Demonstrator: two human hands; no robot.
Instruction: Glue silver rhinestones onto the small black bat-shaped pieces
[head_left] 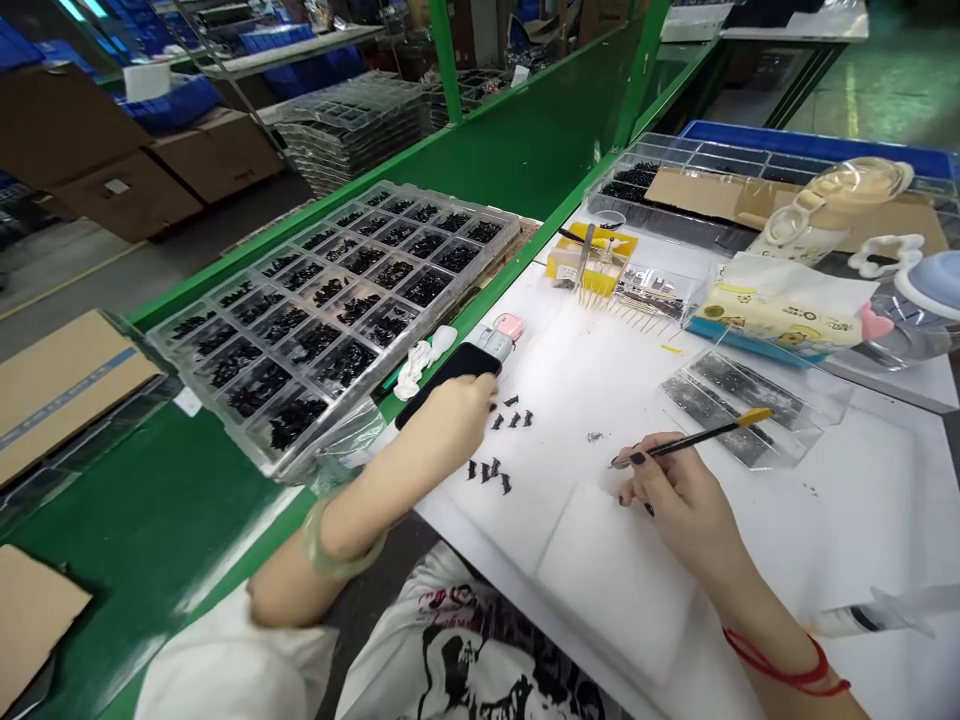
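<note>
My right hand (pixel 675 500) grips a thin black pen-like tool (pixel 701 437) with a yellow end, its fine tip pointing left just above the white tabletop (pixel 555 350). Close to that tip lies a little pile of tiny shiny bits (pixel 596 437). My left hand (pixel 461 410) is closed, fingers curled downward, beside the small black parts (pixel 514 418) on the table; what it pinches, if anything, is hidden. More such black parts (pixel 490 470) lie in a loose row nearer to me. Under my left wrist is a dark phone (pixel 450 380).
A compartment tray (pixel 360 300) of black parts stands left on the green bench (pixel 142 570). Clear strips with dark grit (pixel 735 400), a tissue pack (pixel 780 310), a yellow box (pixel 592 255) and a cup (pixel 817 210) sit rightward. A syringe (pixel 862 615) lies near my right wrist.
</note>
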